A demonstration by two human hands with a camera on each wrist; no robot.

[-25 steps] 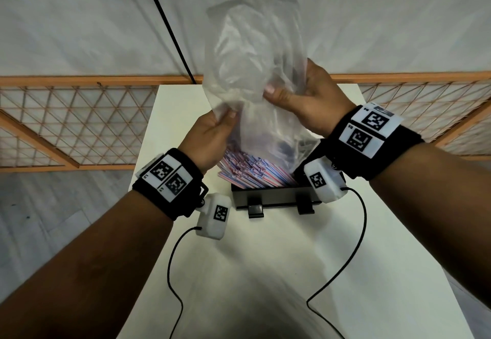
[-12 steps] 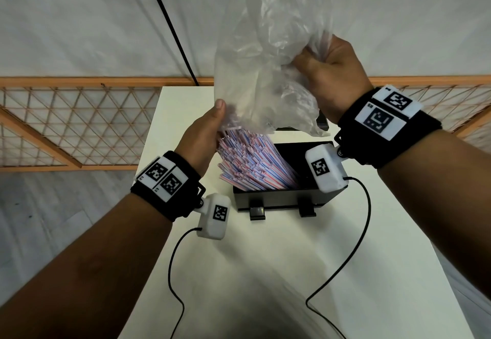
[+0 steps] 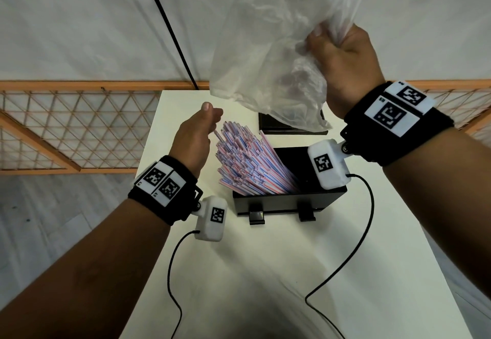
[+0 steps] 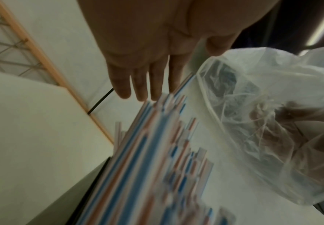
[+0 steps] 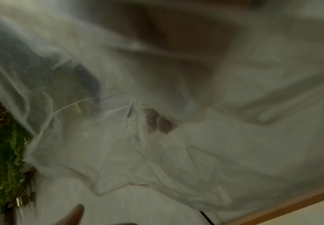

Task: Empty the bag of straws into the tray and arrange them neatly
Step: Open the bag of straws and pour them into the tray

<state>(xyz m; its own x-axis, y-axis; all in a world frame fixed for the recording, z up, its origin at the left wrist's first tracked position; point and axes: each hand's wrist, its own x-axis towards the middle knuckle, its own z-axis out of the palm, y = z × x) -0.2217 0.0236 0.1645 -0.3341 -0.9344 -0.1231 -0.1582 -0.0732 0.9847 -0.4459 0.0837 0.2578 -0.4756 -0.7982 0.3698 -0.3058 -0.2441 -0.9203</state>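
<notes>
A bundle of red, white and blue striped straws (image 3: 247, 160) stands slanted in the black tray (image 3: 289, 201), leaning left and fanning out over its left rim. My left hand (image 3: 210, 115) is beside the straw tops, its fingers (image 4: 143, 85) straight and touching their ends. Up at the right, my right hand (image 3: 326, 41) grips the crumpled clear plastic bag (image 3: 265, 46), which hangs above the tray, clear of the straws. The bag (image 5: 157, 121) fills the blurred right wrist view. In the left wrist view the straws (image 4: 147, 152) run up to the fingertips, with the bag (image 4: 263, 114) at the right.
The tray stands on a narrow white table (image 3: 265, 272). A second black flat piece (image 3: 289, 128) lies behind it, partly hidden by the bag. An orange lattice fence (image 3: 66, 126) runs behind the table. Camera cables (image 3: 364, 232) trail over the tabletop.
My right hand has pulled the bag up and to the right, off the straws. My left hand has let go of the bag and now lies against the bared straw tops.
</notes>
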